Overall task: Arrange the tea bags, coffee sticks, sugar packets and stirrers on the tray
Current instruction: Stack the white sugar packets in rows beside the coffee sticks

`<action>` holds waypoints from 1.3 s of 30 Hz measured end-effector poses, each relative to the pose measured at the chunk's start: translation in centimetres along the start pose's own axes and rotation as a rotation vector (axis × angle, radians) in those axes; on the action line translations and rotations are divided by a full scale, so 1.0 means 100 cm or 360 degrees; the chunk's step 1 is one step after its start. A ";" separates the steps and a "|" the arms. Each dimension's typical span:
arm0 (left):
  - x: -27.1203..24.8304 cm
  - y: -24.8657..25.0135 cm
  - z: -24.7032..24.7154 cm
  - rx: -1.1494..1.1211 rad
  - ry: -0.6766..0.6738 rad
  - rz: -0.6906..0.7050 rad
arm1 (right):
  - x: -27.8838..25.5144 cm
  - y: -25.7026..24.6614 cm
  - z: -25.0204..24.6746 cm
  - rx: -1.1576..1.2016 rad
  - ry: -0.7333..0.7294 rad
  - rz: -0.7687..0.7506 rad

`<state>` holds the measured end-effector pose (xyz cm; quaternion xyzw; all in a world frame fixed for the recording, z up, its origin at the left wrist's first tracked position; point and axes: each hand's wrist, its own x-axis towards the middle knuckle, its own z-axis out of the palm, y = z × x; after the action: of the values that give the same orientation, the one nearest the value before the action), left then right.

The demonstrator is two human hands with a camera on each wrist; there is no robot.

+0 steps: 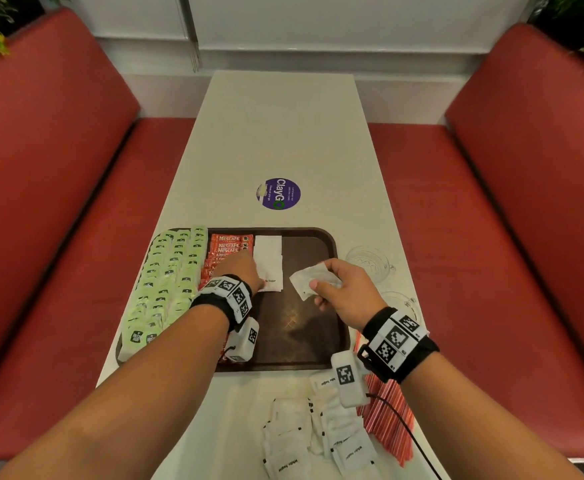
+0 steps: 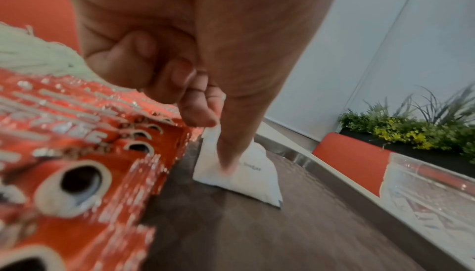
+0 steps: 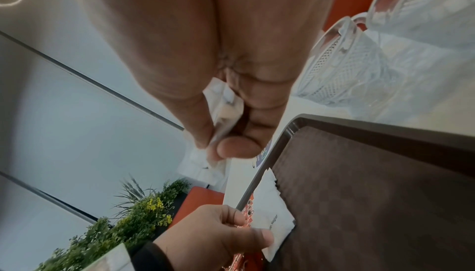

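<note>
The red bench seats (image 1: 58,188) flank a long white tabletop (image 1: 283,133), which carries a round purple sticker (image 1: 278,194) near its middle. On the near half of the tabletop sits a dark brown tray (image 1: 313,251). Its left side is filled with rows of pale green tea bags (image 1: 166,275), and just beside them lies a column of red coffee sticks (image 1: 230,244). Next to the coffee sticks, a short line of white sugar packets (image 1: 268,258) runs down the tray floor — the rest of the tray to the right is bare brown surface.

Off the tray, on the near edge of the tabletop, lies a loose heap of sugar packets (image 1: 318,434), with a bundle of red-striped stirrers (image 1: 387,410) touching its right side. Two clear patterned glass cups (image 1: 370,263) stand on the tabletop just right of the tray.

The left hand (image 1: 245,271) reaches over the coffee sticks; its thumb and forefinger pinch the nearest packet of the line (image 2: 246,174) against the tray, the other fingers (image 2: 144,60) curled into the palm. The right hand (image 1: 342,289) hovers above the bare part of the tray, fingers closed round a small clutch of sugar packets (image 1: 309,277) — held between thumb and fingertips.
</note>
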<state>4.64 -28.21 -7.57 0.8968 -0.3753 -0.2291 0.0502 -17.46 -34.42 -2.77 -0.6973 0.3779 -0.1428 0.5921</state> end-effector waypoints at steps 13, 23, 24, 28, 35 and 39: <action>-0.011 0.006 -0.005 -0.0166 0.0014 0.0471 | 0.001 -0.005 0.004 0.0028 -0.0058 0.0031; -0.055 0.011 -0.028 -0.0769 0.0090 0.0819 | 0.006 -0.001 0.006 0.0190 -0.0069 0.0044; -0.055 0.009 -0.030 -0.0754 0.0130 0.0776 | 0.008 0.000 0.005 0.0134 -0.0007 0.0045; -0.058 0.004 -0.036 -0.0675 0.0185 0.0753 | 0.012 0.003 0.002 -0.0093 0.0162 -0.0041; -0.068 0.010 -0.036 -0.0804 0.0152 0.0792 | 0.013 -0.007 0.012 -0.0379 0.0012 -0.0206; -0.069 0.008 -0.035 -0.0875 0.0068 0.0754 | 0.014 -0.008 0.013 -0.0352 0.0004 -0.0191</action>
<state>1.45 -24.30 -1.64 0.7425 -0.4958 -0.2848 0.3489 -15.36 -34.47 -2.67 -0.7795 0.3498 -0.1362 0.5014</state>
